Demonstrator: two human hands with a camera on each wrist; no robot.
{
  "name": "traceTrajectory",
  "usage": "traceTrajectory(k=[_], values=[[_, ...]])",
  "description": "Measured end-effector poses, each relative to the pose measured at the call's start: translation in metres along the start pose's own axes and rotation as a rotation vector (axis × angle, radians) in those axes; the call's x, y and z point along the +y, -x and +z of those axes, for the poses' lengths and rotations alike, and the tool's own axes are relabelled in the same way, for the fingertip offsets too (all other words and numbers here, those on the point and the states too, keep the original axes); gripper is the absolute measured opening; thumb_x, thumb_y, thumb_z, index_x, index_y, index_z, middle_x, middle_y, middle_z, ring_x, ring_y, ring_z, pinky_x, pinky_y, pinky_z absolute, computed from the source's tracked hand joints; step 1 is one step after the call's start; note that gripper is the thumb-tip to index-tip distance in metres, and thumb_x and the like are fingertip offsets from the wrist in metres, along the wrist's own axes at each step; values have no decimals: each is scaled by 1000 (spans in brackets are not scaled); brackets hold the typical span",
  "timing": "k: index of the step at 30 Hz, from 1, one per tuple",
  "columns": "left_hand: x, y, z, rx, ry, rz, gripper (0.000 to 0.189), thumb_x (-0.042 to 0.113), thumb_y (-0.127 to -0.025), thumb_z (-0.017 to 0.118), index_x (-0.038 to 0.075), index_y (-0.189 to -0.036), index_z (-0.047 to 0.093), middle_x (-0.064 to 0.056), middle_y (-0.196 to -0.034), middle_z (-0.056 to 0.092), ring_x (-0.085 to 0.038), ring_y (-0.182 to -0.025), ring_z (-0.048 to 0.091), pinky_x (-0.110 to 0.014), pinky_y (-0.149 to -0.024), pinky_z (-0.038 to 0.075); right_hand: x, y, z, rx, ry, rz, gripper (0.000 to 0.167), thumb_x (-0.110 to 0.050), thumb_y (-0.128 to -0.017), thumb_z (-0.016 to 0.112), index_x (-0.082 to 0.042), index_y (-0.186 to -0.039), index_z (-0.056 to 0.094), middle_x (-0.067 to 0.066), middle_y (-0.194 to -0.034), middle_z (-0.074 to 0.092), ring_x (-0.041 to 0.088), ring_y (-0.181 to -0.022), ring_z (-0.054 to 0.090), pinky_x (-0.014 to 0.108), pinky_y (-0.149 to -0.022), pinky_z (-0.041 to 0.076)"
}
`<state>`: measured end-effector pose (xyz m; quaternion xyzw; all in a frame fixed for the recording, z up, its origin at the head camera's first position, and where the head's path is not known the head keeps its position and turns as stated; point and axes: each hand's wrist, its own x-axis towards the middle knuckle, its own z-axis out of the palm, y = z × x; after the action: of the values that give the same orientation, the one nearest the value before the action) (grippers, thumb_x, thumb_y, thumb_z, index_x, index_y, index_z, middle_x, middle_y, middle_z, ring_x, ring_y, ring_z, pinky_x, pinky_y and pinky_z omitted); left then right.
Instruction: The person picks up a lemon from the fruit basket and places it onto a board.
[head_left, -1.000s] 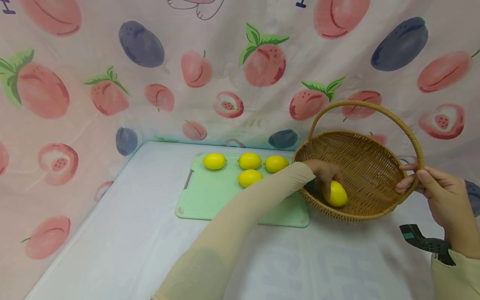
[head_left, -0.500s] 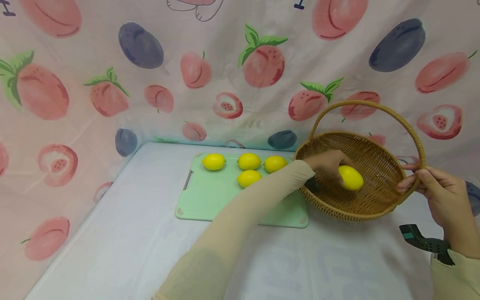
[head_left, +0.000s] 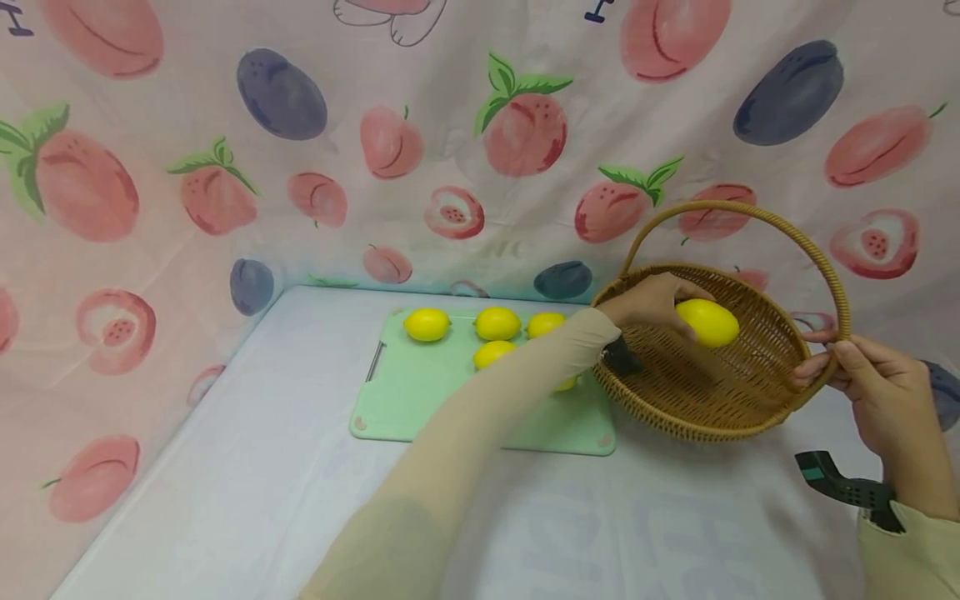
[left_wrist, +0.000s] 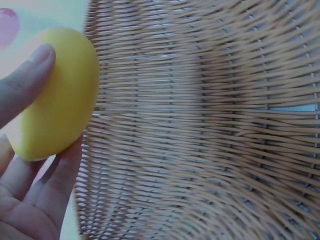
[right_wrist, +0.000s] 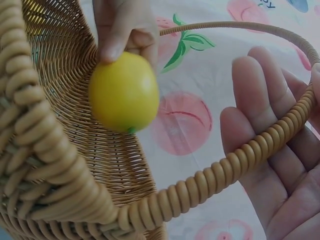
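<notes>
A yellow lemon is held by my left hand, thumb on one side and fingers on the other. Hand and lemon are over the mouth of a wicker basket, near its back rim in the head view. The left wrist view shows the thumb across the lemon, beside the woven wall. My right hand holds the basket at its right side, where the arched handle meets the rim. In the right wrist view, several fingers lie behind the handle, and the thumb is mostly out of frame.
A pale green cutting board lies left of the basket on a white-covered table. Several lemons sit on it, some partly behind my left forearm. A fruit-printed cloth hangs behind.
My left hand has lifted the lemon from low inside the basket, up and slightly right toward the back rim. The right hand and basket stay nearly still.
</notes>
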<state>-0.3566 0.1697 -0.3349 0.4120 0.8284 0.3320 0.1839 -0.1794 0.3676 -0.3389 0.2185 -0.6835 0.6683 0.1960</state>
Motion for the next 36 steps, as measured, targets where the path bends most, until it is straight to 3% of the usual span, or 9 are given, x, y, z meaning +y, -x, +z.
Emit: traceTrajectory(k=[2,8,12,19,26,30,36], values=[[1,5,-5,20,31,-2,66,21,-74,80,19,-134,54,7,-135,55,-3,-111,56,-8,-82,43,0,0,1,2,-5,-2,29,5,-98,35,9,-92,63,1,-91,72,8,-76,69,12,-77,52],[2,22,-22,75,9,31,67,28,-73,81,19,-133,54,5,-133,57,-3,-104,54,-8,-82,42,1,2,1,-6,-39,-20,30,7,-97,34,9,-94,64,3,-97,71,10,-76,69,13,-77,53],[0,36,-32,96,81,46,66,24,-73,81,17,-134,54,4,-134,56,-5,-107,56,-9,-83,43,2,3,2,-22,-53,-28,31,8,-97,34,9,-96,65,4,-94,71,11,-76,69,13,-77,53],[-10,59,-46,129,118,77,68,22,-75,79,15,-137,51,1,-138,54,-8,-115,56,-11,-87,44,0,3,4,-19,-42,-17,30,8,-97,35,8,-99,64,3,-91,72,10,-76,69,13,-76,53],[-23,94,-57,186,238,102,66,16,-75,79,14,-135,52,-1,-135,56,-8,-113,58,-14,-87,48,1,1,3,-39,-47,-27,31,8,-97,34,9,-100,64,3,-92,72,10,-78,69,13,-77,53],[-33,115,-62,220,279,115,65,13,-76,79,10,-135,52,-4,-135,56,-11,-109,58,-19,-86,50,1,-1,2,-30,12,-24,29,7,-97,35,6,-101,64,0,-93,72,8,-76,69,11,-76,52],[-50,146,-66,264,365,73,65,10,-76,78,12,-135,52,-2,-138,54,-13,-118,55,-23,-91,50,0,-4,2,-20,63,1,27,4,-97,37,3,-108,62,-2,-82,73,5,-76,69,10,-73,52]])
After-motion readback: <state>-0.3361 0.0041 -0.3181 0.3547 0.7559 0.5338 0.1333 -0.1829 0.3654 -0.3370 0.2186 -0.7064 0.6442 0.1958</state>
